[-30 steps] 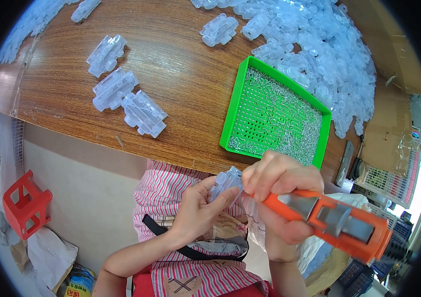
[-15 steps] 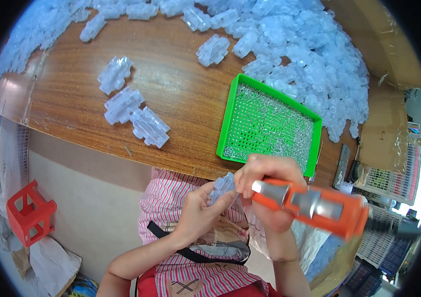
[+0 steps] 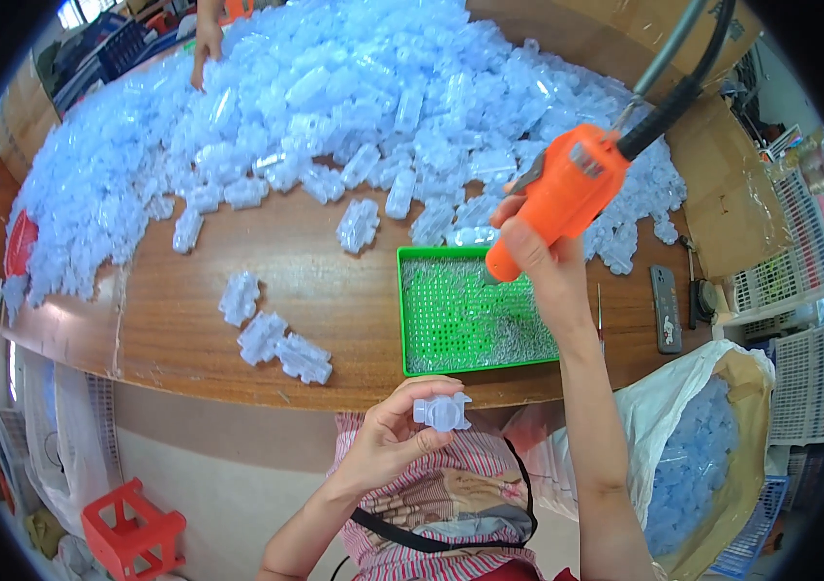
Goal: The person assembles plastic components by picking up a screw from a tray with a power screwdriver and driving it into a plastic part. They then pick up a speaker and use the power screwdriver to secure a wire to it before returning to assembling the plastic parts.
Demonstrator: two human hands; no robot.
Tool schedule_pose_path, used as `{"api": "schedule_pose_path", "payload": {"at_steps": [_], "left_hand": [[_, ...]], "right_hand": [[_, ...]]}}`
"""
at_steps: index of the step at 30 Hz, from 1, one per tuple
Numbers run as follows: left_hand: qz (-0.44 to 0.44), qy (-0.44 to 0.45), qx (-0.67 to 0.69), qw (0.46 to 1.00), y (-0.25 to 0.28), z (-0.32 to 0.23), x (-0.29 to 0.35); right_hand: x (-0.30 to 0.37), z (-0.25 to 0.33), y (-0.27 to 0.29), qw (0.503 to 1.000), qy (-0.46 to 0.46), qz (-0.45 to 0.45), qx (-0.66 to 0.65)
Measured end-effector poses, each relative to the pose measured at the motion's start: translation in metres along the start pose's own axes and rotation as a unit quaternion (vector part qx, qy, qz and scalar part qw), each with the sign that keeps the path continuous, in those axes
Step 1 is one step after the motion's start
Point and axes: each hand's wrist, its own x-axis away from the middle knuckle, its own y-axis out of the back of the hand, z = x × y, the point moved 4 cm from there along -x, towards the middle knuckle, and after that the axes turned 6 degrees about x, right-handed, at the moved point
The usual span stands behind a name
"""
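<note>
Here's the left hand point(image 3: 395, 438), half-curled, thumb and fingers pinching a clear plastic part point(image 3: 444, 413) just off the surface's point(image 3: 189, 315) near edge! Over to the right, the right hand point(image 3: 549, 266) wraps snugly round an orange power screwdriver point(image 3: 567, 189), nose angled down above the green tray point(image 3: 401, 320) of small metal pieces; whether it touches them, I can't tell.

A red stool point(image 3: 129, 542) stands on the pale floor point(image 3: 228, 450) near the wooden table point(image 3: 189, 315).
</note>
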Motion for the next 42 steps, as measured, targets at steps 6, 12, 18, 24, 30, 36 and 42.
{"api": "schedule_pose_path", "payload": {"at_steps": [6,12,18,24,30,36,42], "left_hand": [[0.042,0.004,0.011,0.999,-0.004,-0.015,-0.019],[0.173,0.187,0.238,0.937,-0.023,-0.007,-0.037],[0.154,0.271,0.330,0.891,-0.032,0.007,-0.048],[0.166,0.306,0.382,0.856,-0.033,0.007,-0.050],[0.063,0.237,-0.014,0.969,-0.041,-0.002,-0.064],[0.080,-0.144,-0.687,0.707,-0.042,-0.039,-0.064],[0.058,-0.153,-0.748,0.643,-0.024,-0.027,-0.058]], "right_hand": [[0.043,0.027,0.003,0.939,0.109,-0.127,0.301],[0.094,0.033,0.006,0.982,0.042,0.059,0.172],[0.110,0.020,0.011,0.956,-0.167,0.132,-0.203],[0.118,0.030,0.024,0.985,-0.091,0.145,0.002],[0.132,0.045,0.047,0.983,-0.048,0.053,0.169],[0.171,0.113,0.110,0.876,-0.098,-0.212,0.421],[0.222,0.191,0.188,0.453,-0.103,-0.421,0.779]]}}
